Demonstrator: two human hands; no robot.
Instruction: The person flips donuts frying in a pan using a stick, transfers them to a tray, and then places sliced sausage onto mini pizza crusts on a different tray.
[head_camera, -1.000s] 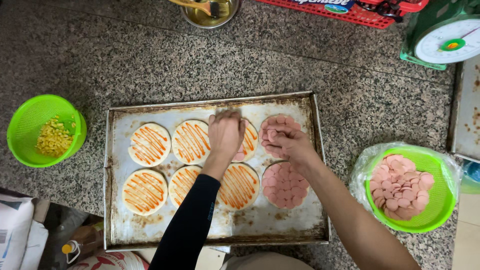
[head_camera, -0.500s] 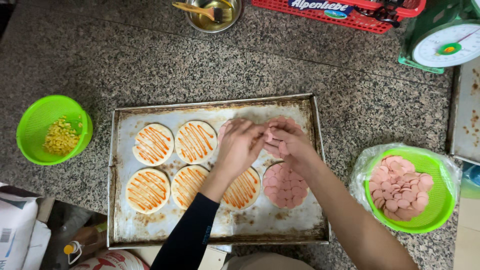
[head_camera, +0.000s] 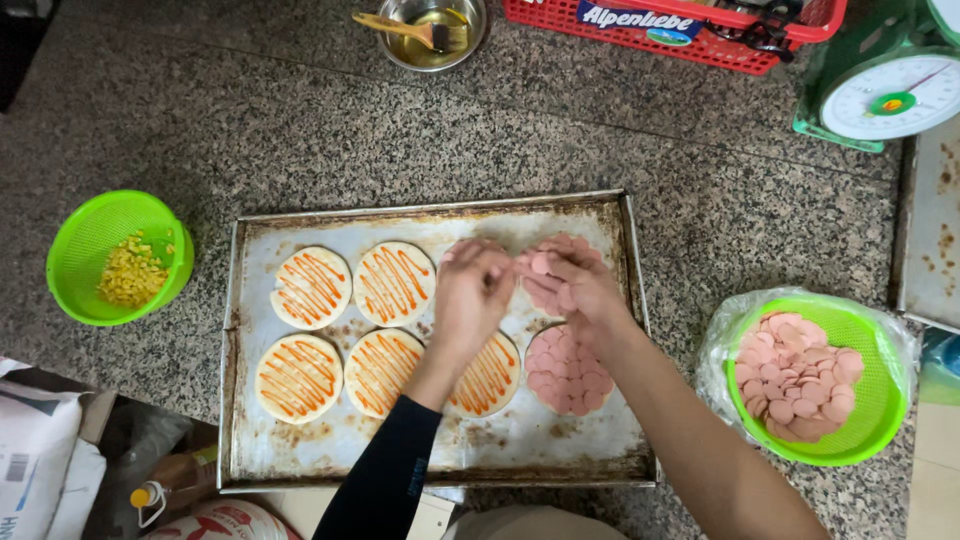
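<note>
Sausage slices (head_camera: 560, 262): 1 base on tray (head_camera: 430, 205) fully covered, 2nd under both hands (head_camera: 520, 285) pinching slices; 4 sauced bases w/o.

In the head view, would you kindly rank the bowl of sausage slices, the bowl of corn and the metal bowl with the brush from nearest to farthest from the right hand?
From the right hand:
1. Green bowl of sausage slices, on the counter right of the tray.
2. Metal bowl with the brush, at the far edge, up and left.
3. Green bowl of corn, at the far left.
</note>
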